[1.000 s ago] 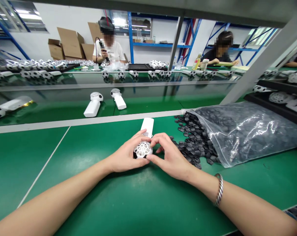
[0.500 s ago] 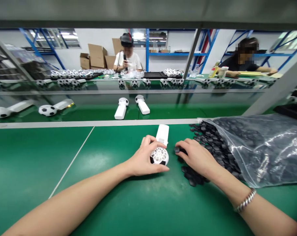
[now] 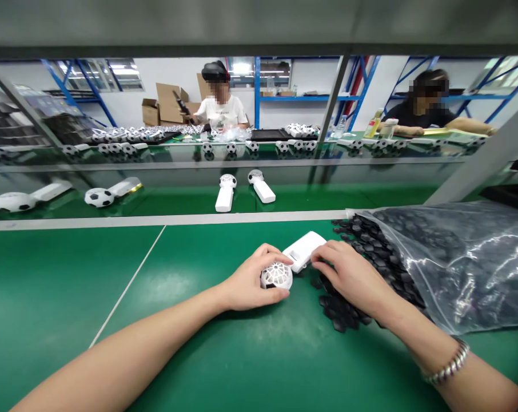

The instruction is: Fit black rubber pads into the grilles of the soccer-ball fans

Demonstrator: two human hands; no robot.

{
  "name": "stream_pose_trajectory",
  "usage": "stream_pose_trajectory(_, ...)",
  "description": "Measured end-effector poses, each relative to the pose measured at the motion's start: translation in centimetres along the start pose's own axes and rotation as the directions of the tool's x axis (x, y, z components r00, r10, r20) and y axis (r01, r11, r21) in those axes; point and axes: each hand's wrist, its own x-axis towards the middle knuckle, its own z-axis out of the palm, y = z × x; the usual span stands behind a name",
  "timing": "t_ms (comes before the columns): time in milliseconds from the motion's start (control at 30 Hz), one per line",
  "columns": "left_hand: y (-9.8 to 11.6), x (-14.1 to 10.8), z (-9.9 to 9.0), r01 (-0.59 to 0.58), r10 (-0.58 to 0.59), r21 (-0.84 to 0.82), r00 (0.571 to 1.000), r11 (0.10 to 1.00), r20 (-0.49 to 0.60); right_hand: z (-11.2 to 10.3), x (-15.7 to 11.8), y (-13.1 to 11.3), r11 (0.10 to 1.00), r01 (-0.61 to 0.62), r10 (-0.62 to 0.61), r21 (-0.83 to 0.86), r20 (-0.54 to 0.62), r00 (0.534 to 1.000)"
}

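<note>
My left hand (image 3: 259,279) is wrapped around the ball-shaped head of a white handheld fan (image 3: 277,276), which has an open grille and black football patches. The fan's white handle (image 3: 305,250) lies slanted toward the upper right. My right hand (image 3: 345,272) is at the handle's right side with its thumb and fingers drawn together. Whether it touches the handle, or still has a small black piece in it, is hidden. Loose black flat-sided pieces (image 3: 338,313) lie under and beside my right hand.
A clear plastic bag (image 3: 469,263) of black pieces spills open at the right. Two football fans (image 3: 225,193) lie beyond the pale strip (image 3: 190,219), others further left. Two people work across the bench. A slanted grey post (image 3: 473,154) stands at the right.
The fan's handle has swung from nearly straight ahead to the right. My right hand has shifted slightly right; the black piece seen at its fingertips is out of sight.
</note>
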Motion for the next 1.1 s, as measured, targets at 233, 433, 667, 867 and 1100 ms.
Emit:
stream_pose_trajectory(233,-0.3,0.0,-0.3,-0.03,0.031,-0.025,0.998,0.999,0.051,-0.2,-0.5,-2.2,0.796,-0.05,0.007,0.603,0.074,0.997)
stream_pose_trajectory(433,-0.7,0.2,-0.5,-0.033,0.038,-0.054,0.996,0.998,0.083,0.2,-0.7,-2.5,0.837,0.201,-0.2,0.51,-0.058,0.978)
stream_pose_trajectory(667,-0.9,0.3,-1.5,0.006,0.011,-0.097,0.985,0.995,0.173,0.2,-0.9,-2.6,0.854,0.28,-0.279,0.438,-0.069,0.958)
stream_pose_trajectory(867,-0.1,0.1,-0.5,-0.056,0.059,-0.048,0.996,0.997,0.065,1.3,-0.9,-2.5,0.849,0.418,-0.425,0.324,-0.052,0.903)
stream_pose_trajectory(1100,-0.7,0.1,1.4,-0.058,0.057,-0.004,0.992,0.998,-0.112,3.2,-0.6,-1.5,0.868,0.312,-0.327,0.386,-0.028,0.944)
